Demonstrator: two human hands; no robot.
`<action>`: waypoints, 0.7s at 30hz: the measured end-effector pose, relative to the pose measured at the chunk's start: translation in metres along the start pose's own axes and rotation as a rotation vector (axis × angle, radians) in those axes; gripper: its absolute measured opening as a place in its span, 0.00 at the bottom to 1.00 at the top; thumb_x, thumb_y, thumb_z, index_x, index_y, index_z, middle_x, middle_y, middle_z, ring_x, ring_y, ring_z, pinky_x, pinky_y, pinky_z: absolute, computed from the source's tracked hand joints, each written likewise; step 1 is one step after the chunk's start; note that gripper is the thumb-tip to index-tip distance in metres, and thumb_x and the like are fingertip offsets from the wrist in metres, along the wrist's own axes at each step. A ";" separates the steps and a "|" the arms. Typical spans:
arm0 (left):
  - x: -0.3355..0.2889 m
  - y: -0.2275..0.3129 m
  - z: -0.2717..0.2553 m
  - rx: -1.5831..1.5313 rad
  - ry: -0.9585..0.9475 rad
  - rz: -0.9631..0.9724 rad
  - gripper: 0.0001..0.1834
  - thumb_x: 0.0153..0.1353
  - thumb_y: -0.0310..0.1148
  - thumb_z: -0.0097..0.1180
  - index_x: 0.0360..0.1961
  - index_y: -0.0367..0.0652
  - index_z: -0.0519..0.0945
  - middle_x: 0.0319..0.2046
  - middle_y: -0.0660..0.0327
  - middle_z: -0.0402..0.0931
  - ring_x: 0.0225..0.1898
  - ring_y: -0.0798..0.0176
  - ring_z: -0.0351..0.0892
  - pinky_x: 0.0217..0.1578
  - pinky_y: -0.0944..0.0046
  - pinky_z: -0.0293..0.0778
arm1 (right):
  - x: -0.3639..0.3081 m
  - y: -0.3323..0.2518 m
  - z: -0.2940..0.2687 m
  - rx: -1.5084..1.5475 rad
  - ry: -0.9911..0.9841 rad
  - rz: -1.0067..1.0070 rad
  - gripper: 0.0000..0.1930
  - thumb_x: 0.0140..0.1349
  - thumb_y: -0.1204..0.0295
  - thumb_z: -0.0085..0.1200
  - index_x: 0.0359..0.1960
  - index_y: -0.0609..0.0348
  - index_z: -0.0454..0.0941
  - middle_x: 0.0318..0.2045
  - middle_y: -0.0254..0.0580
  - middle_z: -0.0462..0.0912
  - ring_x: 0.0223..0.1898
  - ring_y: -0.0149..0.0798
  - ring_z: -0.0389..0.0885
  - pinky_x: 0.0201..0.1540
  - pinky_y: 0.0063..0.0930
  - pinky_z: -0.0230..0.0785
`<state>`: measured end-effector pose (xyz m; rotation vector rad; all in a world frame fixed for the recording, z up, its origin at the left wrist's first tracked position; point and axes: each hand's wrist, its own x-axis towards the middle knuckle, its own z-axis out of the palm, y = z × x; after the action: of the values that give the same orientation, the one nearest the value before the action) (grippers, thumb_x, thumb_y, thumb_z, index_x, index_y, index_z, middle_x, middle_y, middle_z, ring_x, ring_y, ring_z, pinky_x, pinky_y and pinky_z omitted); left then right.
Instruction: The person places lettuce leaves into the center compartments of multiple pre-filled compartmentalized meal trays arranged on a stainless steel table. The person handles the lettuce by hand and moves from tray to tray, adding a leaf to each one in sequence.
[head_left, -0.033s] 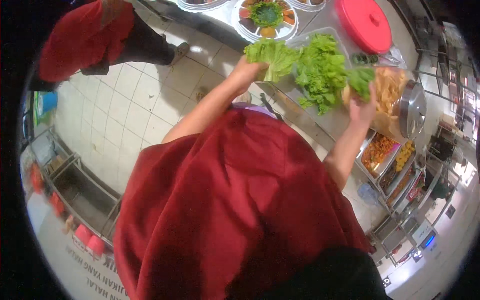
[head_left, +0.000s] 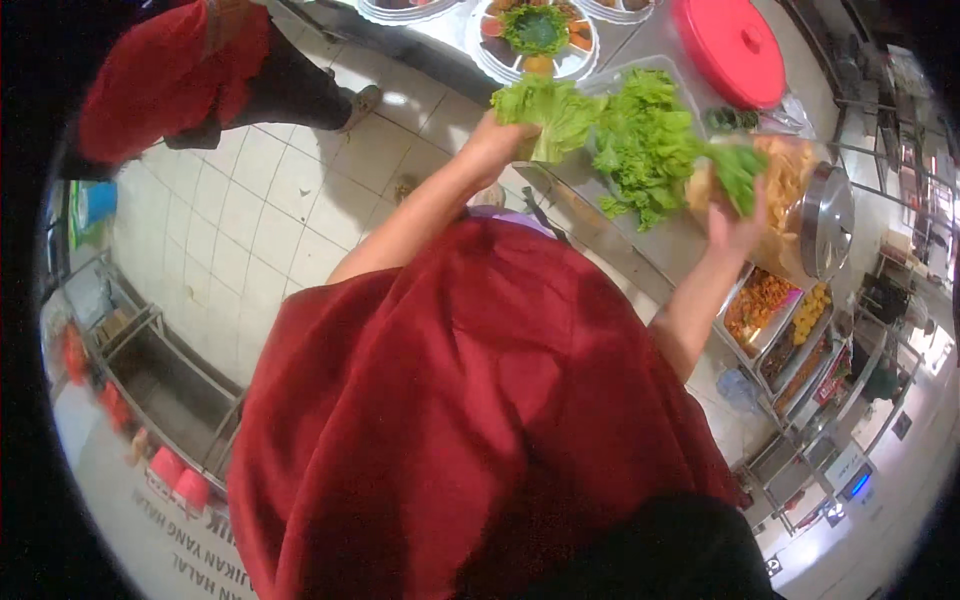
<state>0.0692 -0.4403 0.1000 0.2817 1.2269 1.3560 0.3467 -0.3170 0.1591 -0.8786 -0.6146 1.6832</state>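
My left hand (head_left: 492,150) is closed round the base of a bunch of green lettuce (head_left: 548,112), its frilly leaves spread toward the right. In my right hand (head_left: 737,228) a smaller green lettuce leaf (head_left: 738,175) is gripped, slightly blurred. Between my hands a heap of loose lettuce leaves (head_left: 648,140) fills a clear plastic tub (head_left: 690,98) and hangs over its near edge. My right hand is in front of a clear container of pale orange crackers (head_left: 790,160) with a shiny metal lid (head_left: 828,220).
A red lidded tub (head_left: 735,50) stands beyond the lettuce. Several white platters with sectioned food (head_left: 533,38) line the far table. Metal trays of cooked food (head_left: 760,310) sit at the right. Another person in red (head_left: 180,80) stands at upper left on the tiled floor.
My right hand has shifted slightly to the right with its lettuce leaf, away from the heap. My left hand stays almost in place with its bunch.
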 end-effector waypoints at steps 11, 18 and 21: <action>0.003 -0.003 -0.056 0.049 0.121 0.071 0.19 0.51 0.23 0.50 0.47 0.36 0.70 0.38 0.59 0.74 0.37 0.65 0.74 0.39 0.65 0.71 | 0.001 0.005 -0.052 -0.827 0.134 -0.228 0.11 0.54 0.73 0.53 0.38 0.63 0.71 0.33 0.42 0.75 0.32 0.35 0.74 0.36 0.23 0.67; 0.010 0.059 -0.092 -0.131 0.197 0.149 0.18 0.54 0.21 0.48 0.48 0.36 0.67 0.40 0.57 0.73 0.38 0.62 0.75 0.39 0.64 0.72 | 0.039 -0.024 -0.050 -0.341 -0.077 0.091 0.11 0.56 0.74 0.45 0.42 0.56 0.67 0.25 0.38 0.70 0.22 0.32 0.69 0.23 0.23 0.65; 0.026 0.082 -0.107 -0.146 0.165 0.128 0.18 0.54 0.20 0.48 0.48 0.35 0.67 0.42 0.56 0.73 0.40 0.61 0.75 0.40 0.63 0.73 | 0.036 0.014 0.047 -0.623 -0.122 0.168 0.13 0.57 0.67 0.47 0.44 0.53 0.68 0.25 0.34 0.68 0.22 0.27 0.67 0.22 0.18 0.59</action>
<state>-0.0682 -0.4455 0.1060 0.1488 1.2549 1.5972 0.2956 -0.2852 0.1674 -1.2967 -1.2154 1.7258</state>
